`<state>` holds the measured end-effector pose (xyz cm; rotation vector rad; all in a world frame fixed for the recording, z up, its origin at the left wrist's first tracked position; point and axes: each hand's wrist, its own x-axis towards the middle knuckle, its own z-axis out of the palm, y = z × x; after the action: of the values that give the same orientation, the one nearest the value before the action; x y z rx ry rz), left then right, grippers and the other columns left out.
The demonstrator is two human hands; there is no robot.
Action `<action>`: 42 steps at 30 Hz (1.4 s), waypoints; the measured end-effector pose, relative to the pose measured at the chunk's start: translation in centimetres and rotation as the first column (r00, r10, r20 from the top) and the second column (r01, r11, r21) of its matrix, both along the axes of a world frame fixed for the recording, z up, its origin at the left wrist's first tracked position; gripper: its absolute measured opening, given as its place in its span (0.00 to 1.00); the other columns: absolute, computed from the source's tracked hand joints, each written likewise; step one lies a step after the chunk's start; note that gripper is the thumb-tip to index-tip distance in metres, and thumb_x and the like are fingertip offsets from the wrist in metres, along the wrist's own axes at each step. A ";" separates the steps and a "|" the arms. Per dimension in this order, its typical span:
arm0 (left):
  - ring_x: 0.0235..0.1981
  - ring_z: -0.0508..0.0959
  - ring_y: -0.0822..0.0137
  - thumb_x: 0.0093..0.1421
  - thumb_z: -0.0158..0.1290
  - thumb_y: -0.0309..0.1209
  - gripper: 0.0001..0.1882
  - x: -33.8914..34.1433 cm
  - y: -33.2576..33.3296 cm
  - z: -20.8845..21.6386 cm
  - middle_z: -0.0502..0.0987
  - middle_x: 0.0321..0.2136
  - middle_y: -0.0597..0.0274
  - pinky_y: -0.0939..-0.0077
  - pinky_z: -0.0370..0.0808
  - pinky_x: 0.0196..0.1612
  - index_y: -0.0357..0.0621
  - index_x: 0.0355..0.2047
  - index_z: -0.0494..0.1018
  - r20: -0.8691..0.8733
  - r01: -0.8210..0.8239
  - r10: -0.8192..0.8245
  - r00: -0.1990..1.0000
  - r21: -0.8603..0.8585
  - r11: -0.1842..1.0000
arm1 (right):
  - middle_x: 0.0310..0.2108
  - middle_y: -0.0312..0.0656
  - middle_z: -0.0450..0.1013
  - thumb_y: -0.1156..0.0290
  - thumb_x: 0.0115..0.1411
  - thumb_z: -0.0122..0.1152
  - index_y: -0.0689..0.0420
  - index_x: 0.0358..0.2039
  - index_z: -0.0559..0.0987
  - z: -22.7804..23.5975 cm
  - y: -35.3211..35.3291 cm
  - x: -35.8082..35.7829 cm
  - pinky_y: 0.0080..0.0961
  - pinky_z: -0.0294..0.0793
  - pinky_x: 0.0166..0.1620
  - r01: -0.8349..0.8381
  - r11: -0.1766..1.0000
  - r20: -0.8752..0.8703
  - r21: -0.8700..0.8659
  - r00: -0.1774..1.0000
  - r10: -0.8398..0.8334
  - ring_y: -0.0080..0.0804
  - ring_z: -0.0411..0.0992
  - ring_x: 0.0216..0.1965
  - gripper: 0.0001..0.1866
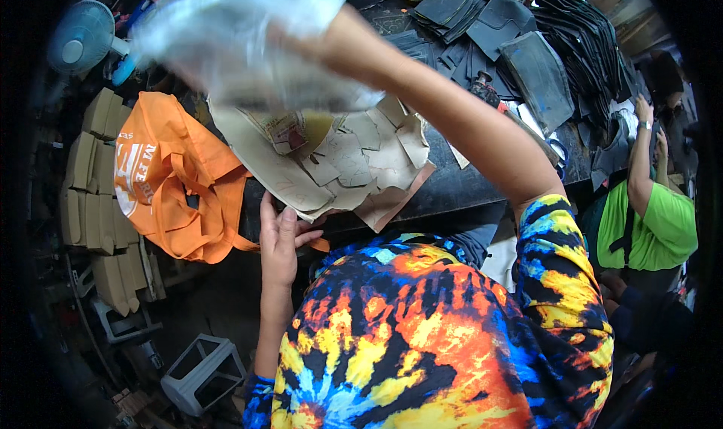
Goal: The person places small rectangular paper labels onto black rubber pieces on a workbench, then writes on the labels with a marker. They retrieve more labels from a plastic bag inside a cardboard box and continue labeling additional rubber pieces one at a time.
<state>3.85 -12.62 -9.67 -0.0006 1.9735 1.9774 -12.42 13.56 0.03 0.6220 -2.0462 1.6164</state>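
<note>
A pale, translucent plastic bag [226, 30], smeared by motion, is up over the far left of the table. My right hand [297, 48] is closed on it; that hand is blurred and its fingers are hardly visible. Beneath the bag lie stacked beige sheets [392, 154] with torn, uneven edges, and a yellowish printed piece [286, 131] is on top of them. My left hand [282, 229] is at the near edge of these sheets, its fingers stretched out and apart. Beside it, an orange cloth bag [188, 165] with handles slumps over the table's left side.
Black flat pieces [520, 45] are piled at the far right of the dark table [459, 192]. A fan [81, 37] stands far left, above stacked brown cardboard pieces [94, 180]. A grey plastic stool [202, 372] is lower left. Another person in green [651, 222] is at right.
</note>
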 end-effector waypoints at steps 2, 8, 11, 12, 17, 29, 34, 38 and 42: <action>0.53 0.83 0.54 0.77 0.45 0.49 0.33 -0.1 0.0 -1.1 0.72 0.61 0.48 0.64 0.85 0.43 0.41 0.72 0.53 0.027 -0.030 0.028 0.999 0.070 0.997 | 0.42 0.54 0.81 0.59 0.58 0.73 0.55 0.51 0.84 -1.3 0.1 1.3 0.39 0.77 0.55 -0.273 0.793 0.184 0.544 0.961 0.205 0.47 0.80 0.47 0.22; 0.58 0.77 0.60 0.75 0.51 0.39 0.25 -0.7 -3.1 -6.3 0.73 0.61 0.50 0.64 0.79 0.58 0.40 0.66 0.65 -0.012 -0.128 0.128 0.992 0.011 0.992 | 0.54 0.45 0.77 0.63 0.60 0.73 0.55 0.57 0.81 -3.1 8.3 5.2 0.38 0.75 0.60 -0.190 0.919 0.132 0.346 0.979 0.153 0.38 0.76 0.56 0.25; 0.64 0.70 0.54 0.70 0.58 0.31 0.36 -2.3 -3.0 -6.0 0.67 0.65 0.44 0.59 0.69 0.66 0.32 0.71 0.55 -0.497 -0.207 -0.058 0.866 -0.460 0.864 | 0.48 0.54 0.80 0.48 0.61 0.71 0.61 0.56 0.82 -4.6 9.7 6.5 0.36 0.80 0.52 0.093 0.887 0.305 0.452 0.918 -0.252 0.41 0.80 0.48 0.32; 0.66 0.68 0.52 0.68 0.60 0.30 0.38 -2.7 -2.5 -5.1 0.64 0.67 0.42 0.57 0.66 0.68 0.31 0.72 0.54 -0.511 -0.258 -0.085 0.855 -0.562 0.786 | 0.45 0.58 0.81 0.42 0.60 0.70 0.63 0.54 0.82 -5.3 9.6 7.1 0.38 0.80 0.50 0.059 0.853 0.456 0.518 0.825 -0.333 0.45 0.81 0.47 0.36; 0.72 0.59 0.43 0.55 0.68 0.35 0.51 -4.3 0.7 3.0 0.53 0.73 0.36 0.50 0.57 0.73 0.34 0.74 0.54 -0.742 -0.362 -0.269 0.615 -0.568 0.739 | 0.41 0.62 0.81 0.31 0.64 0.56 0.62 0.50 0.84 -9.3 7.2 10.6 0.44 0.78 0.51 -0.028 0.881 0.561 0.473 0.780 -0.277 0.58 0.81 0.45 0.41; 0.69 0.66 0.44 0.59 0.64 0.39 0.30 -21.3 4.3 4.1 0.66 0.69 0.43 0.54 0.64 0.70 0.35 0.58 0.75 -0.478 -0.294 -0.461 0.748 -0.861 0.415 | 0.28 0.47 0.78 0.43 0.63 0.68 0.65 0.48 0.82 -8.4 7.8 13.5 0.33 0.76 0.34 0.045 0.993 0.757 0.111 0.643 -0.114 0.34 0.75 0.27 0.33; 0.64 0.71 0.42 0.59 0.65 0.40 0.37 -20.4 2.9 6.3 0.69 0.66 0.42 0.53 0.68 0.67 0.33 0.64 0.69 -0.401 -0.032 -0.588 0.702 -0.843 0.537 | 0.24 0.44 0.77 0.48 0.53 0.77 0.62 0.37 0.82 -7.3 7.6 18.9 0.37 0.75 0.33 0.020 0.817 0.620 0.576 0.640 -0.453 0.41 0.77 0.28 0.28; 0.61 0.74 0.43 0.57 0.66 0.35 0.36 -14.7 0.5 7.3 0.72 0.62 0.42 0.54 0.68 0.66 0.35 0.64 0.69 -0.694 -0.301 -0.466 0.548 -0.684 0.664 | 0.22 0.39 0.74 0.62 0.57 0.76 0.63 0.32 0.79 -8.1 6.8 19.8 0.29 0.73 0.31 0.013 0.845 0.619 0.535 0.674 -0.403 0.27 0.73 0.25 0.18; 0.43 0.80 0.64 0.61 0.64 0.24 0.29 -7.8 -2.2 7.5 0.79 0.42 0.54 0.69 0.76 0.49 0.36 0.62 0.70 -0.669 -0.326 -0.148 0.728 -0.529 0.784 | 0.27 0.38 0.77 0.65 0.65 0.69 0.59 0.40 0.75 -8.4 7.4 18.9 0.26 0.77 0.33 0.040 0.999 0.888 -0.021 0.460 0.000 0.27 0.79 0.30 0.13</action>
<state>-3.97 -14.79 -2.12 0.5612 3.0930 1.3471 6.46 20.91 -8.42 -0.4455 -2.6516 2.2458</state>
